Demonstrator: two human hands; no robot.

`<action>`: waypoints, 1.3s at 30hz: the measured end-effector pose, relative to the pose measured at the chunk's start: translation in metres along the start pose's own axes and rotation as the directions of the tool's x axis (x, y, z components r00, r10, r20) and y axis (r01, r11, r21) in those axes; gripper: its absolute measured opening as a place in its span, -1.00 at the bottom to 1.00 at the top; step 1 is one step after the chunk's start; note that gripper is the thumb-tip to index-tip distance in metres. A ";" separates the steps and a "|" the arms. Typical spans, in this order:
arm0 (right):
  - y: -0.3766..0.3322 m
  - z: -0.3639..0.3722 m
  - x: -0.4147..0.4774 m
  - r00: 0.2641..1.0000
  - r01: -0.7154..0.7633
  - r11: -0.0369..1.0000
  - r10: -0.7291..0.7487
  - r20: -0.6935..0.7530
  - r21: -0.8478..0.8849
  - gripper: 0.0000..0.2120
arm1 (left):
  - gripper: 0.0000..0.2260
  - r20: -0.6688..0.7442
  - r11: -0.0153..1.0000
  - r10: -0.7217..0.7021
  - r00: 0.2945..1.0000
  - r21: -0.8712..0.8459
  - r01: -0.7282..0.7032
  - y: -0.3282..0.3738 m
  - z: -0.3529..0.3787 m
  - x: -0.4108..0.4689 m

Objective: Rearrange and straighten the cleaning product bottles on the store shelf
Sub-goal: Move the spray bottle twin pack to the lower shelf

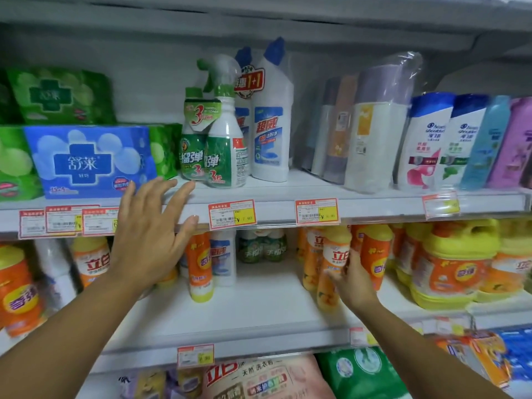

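White metal shelves (273,197) hold glossy plastic: left hand (149,240) splayed, empty; right hand (352,283) grasps slim orange "立白" bottle (334,263).

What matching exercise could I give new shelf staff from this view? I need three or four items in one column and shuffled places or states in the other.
Items:
1. green spray bottles
2. white toilet cleaner
3. orange detergent bottle
4. blue tissue pack

Descriptions:
A. touched by the right hand
B. upper shelf, far left of these four
C. upper shelf, just above the open left hand
D. blue angled cap, right of the spray bottles

Pairs: 1-C, 2-D, 3-A, 4-B
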State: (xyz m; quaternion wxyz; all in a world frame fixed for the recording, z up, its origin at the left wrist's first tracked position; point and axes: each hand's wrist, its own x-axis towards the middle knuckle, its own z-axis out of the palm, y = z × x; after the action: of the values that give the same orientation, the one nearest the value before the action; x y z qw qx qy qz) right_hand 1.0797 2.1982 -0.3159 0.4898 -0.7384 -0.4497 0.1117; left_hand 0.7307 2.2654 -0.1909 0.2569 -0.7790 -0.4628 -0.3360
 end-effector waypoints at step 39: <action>-0.284 -0.070 -0.071 0.835 0.541 0.835 -0.547 0.058 0.098 -0.31 | -0.52 -0.014 0.991 0.036 0.999 -0.125 -0.037 -0.030 -0.009 -0.006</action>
State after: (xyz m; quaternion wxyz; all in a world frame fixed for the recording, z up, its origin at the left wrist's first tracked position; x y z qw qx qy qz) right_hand 0.9234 2.1324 -0.0667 0.5105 -0.5551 -0.6565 0.0162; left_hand 0.6997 2.2693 -0.1869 0.2163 -0.8001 -0.4249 -0.3641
